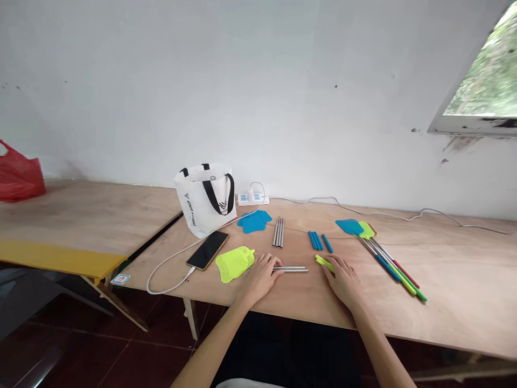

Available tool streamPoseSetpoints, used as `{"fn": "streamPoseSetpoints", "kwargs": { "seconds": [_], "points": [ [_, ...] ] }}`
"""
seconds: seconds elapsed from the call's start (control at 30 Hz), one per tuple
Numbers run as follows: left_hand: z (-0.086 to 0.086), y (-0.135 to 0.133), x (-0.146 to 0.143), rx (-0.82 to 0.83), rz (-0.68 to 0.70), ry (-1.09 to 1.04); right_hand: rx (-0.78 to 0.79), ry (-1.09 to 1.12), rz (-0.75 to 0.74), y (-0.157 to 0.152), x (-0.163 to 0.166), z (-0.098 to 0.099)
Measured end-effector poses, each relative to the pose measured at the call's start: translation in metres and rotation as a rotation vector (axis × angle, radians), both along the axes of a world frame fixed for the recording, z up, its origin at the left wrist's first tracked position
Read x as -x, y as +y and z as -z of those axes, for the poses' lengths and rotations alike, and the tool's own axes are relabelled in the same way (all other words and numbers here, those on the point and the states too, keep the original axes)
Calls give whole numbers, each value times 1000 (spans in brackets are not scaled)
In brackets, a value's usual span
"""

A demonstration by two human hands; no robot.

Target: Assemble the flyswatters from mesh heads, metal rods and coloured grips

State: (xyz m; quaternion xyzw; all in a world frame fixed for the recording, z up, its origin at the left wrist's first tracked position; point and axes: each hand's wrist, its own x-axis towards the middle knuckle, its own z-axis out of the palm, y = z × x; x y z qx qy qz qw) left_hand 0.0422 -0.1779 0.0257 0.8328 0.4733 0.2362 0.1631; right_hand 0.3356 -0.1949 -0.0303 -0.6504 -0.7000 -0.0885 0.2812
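Note:
My left hand point(262, 276) rests on the table with its fingers closed over the left ends of a few metal rods point(297, 269). Just to its left lies a yellow-green fly swatter head point(235, 264) with a perforated face. My right hand point(344, 280) closes over short yellow-green handle tubes point(323, 262), partly covering them. Behind the hands are several upright-pointing metal rods point(278, 233), lying flat side by side, and several blue handle tubes point(315, 241). Blue swatter heads point(254, 221) lie in a pile farther back. Assembled fly swatters point(390, 261) are grouped at the right.
A white tote bag point(194, 207) with black handles stands at the back left. Near it lie a phone point(208, 250) on a white charging cable point(161, 292) and a power strip point(253, 199) by the wall. A red plastic bag point(20, 175) sits on the left table.

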Motion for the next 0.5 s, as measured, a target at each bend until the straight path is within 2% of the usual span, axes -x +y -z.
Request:
{"fn": "streamPoseSetpoints", "kwargs": {
  "seconds": [0.23,0.5],
  "points": [
    [-6,-3,2,-2,9,17,-15,-46,-15,-2,5,-5],
    [-9,-5,2,-62,33,32,43,26,-30,-2,4,-7]
  ]
}}
